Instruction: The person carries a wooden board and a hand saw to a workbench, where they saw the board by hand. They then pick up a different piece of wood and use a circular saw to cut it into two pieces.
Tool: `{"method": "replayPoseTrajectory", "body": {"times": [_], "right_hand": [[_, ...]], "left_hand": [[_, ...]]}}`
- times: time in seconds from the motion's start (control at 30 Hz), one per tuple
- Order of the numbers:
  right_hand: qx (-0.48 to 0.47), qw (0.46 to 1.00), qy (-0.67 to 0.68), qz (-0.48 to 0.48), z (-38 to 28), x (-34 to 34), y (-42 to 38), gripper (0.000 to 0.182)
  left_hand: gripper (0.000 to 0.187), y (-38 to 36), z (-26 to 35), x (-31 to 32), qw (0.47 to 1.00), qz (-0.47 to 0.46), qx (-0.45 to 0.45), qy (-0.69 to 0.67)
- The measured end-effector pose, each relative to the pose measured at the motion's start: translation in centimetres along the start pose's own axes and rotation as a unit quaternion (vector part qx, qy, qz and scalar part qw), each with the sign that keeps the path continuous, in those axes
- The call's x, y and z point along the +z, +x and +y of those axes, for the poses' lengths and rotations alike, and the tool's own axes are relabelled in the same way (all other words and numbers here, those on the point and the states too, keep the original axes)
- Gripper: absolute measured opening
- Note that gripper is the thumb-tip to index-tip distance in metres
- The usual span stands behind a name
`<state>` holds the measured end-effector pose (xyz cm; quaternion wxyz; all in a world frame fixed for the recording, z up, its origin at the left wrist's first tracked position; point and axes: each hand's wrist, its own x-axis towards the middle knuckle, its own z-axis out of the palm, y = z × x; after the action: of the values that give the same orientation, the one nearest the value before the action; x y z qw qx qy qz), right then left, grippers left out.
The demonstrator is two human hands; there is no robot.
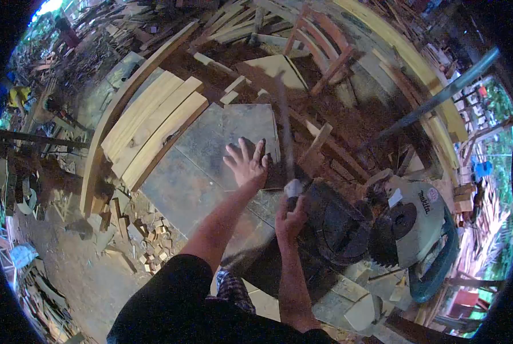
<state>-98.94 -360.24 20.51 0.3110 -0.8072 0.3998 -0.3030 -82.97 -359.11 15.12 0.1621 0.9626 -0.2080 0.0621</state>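
My left hand (248, 164) lies with fingers spread on the grey, worn panel (245, 123) of the work surface, close to its right edge. To its right, my right hand (291, 222) is wrapped round the handle of a long, thin-bladed tool (287, 132). The tool has a pale piece just above my fist. Its narrow blade points away from me past the panel's edge and is blurred, so its exact kind is unclear. Several light wooden boards (156, 120) lie side by side on the left of the surface.
A Makita saw (411, 221) with a toothed round blade stands at the right. Beyond the surface are a reddish wooden chair frame (323, 43) and scattered timber. A long curved wooden piece (116, 109) borders the boards. Small wood blocks (160, 243) litter the ground at lower left.
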Motion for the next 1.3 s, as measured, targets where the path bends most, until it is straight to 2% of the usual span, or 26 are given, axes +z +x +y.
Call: {"method": "replayPoseTrajectory", "body": {"times": [0.03,0.07,0.13,0.17,0.2,0.23,0.3,0.37,0.4,0.43,0.5,0.53,0.57,0.63,0.67,0.8,0.9,1.1,1.17,1.23,1.27,1.3], "right_hand": [[-0.006,0.998,-0.019,0.055,-0.4,-0.7,-0.7,0.044],[-0.002,0.998,-0.02,0.054,-1.1,-1.8,-0.6,0.044],[-0.088,0.987,0.003,0.131,-2.9,-4.5,1.0,0.038],[-0.086,0.987,0.003,0.136,-3.4,-5.7,1.0,0.038],[0.016,0.989,0.13,0.074,-3.9,-6.8,0.7,0.036],[0.115,0.96,0.254,0.011,-4.0,-7.5,0.3,0.034],[0.14,0.959,0.247,0.021,-3.3,-7.8,-1.3,0.032],[0.167,0.956,0.238,0.028,-1.4,-7.5,-3.5,0.03],[0.207,0.947,0.245,0.028,-0.1,-7.2,-5.1,0.027],[0.244,0.936,0.252,0.028,1.0,-7.1,-6.3,0.024],[0.274,0.931,0.241,0.016,0.7,-8.4,-7.9,0.022],[0.295,0.927,0.231,0.0,0.6,-8.9,-8.6,0.02],[0.299,0.926,0.23,0.002,1.4,-8.9,-9.5,0.02],[0.256,0.939,0.227,-0.006,3.4,-8.4,-10.8,0.019],[0.257,0.94,0.226,-0.005,3.7,-8.3,-11.1,0.019],[0.246,0.938,0.243,0.012,4.0,-7.7,-11.2,0.019],[0.248,0.933,0.26,0.012,3.6,-7.7,-10.4,0.02],[0.222,0.946,0.237,0.006,4.8,-6.9,-11.6,0.023],[0.211,0.951,0.227,0.011,5.8,-5.5,-12.0,0.023],[0.155,0.979,0.122,0.047,8.1,-3.0,-12.8,0.026],[0.208,0.965,0.161,0.011,4.8,-4.1,-11.9,0.03],[0.208,0.965,0.162,0.014,5.0,-3.5,-11.7,0.03]], "left_hand": [[0.048,-0.4,-0.1,-0.1,1.0,-0.008,0.0,0.009],[0.048,-1.0,-0.3,-0.1,1.0,-0.011,0.001,0.01],[0.051,-1.2,-0.8,-0.3,0.999,-0.006,0.033,0.029],[0.051,-1.5,-1.0,-1.1,0.999,-0.004,0.038,0.029],[0.052,-2.1,-1.4,-2.0,0.997,-0.038,0.057,0.027],[0.052,-2.5,-1.8,-2.7,0.994,-0.071,0.075,0.024],[0.058,-2.9,-2.8,-3.0,0.993,-0.044,0.106,0.03],[0.065,-3.9,-4.0,-3.4,0.981,-0.074,0.179,-0.005],[0.078,-4.9,-5.1,-3.4,0.963,-0.057,0.263,0.009],[0.078,-5.5,-6.2,-3.3,0.962,-0.063,0.266,0.009],[0.088,-6.5,-7.6,-4.6,0.924,-0.12,0.363,-0.025],[0.1,-6.3,-7.7,-4.9,0.924,-0.127,0.359,-0.016],[0.1,-5.7,-7.4,-5.5,0.923,-0.131,0.362,-0.015],[0.104,-4.0,-6.8,-6.3,0.946,-0.136,0.295,0.007],[0.108,-3.3,-6.8,-5.9,0.941,-0.162,0.295,0.027],[0.106,-3.4,-7.8,-5.4,0.931,-0.159,0.325,0.039],[0.1,-3.9,-7.8,-5.3,0.933,-0.13,0.334,0.019],[0.085,-5.0,-7.3,-6.5,0.939,-0.152,0.307,0.02],[0.075,-5.7,-7.7,-5.6,0.95,-0.13,0.285,-0.014],[0.071,-6.7,-7.5,-5.8,0.954,-0.116,0.277,-0.01],[0.068,-7.0,-7.2,-5.8,0.958,-0.106,0.268,-0.007],[0.068,-6.9,-7.0,-5.9,0.957,-0.104,0.27,-0.007]]}}
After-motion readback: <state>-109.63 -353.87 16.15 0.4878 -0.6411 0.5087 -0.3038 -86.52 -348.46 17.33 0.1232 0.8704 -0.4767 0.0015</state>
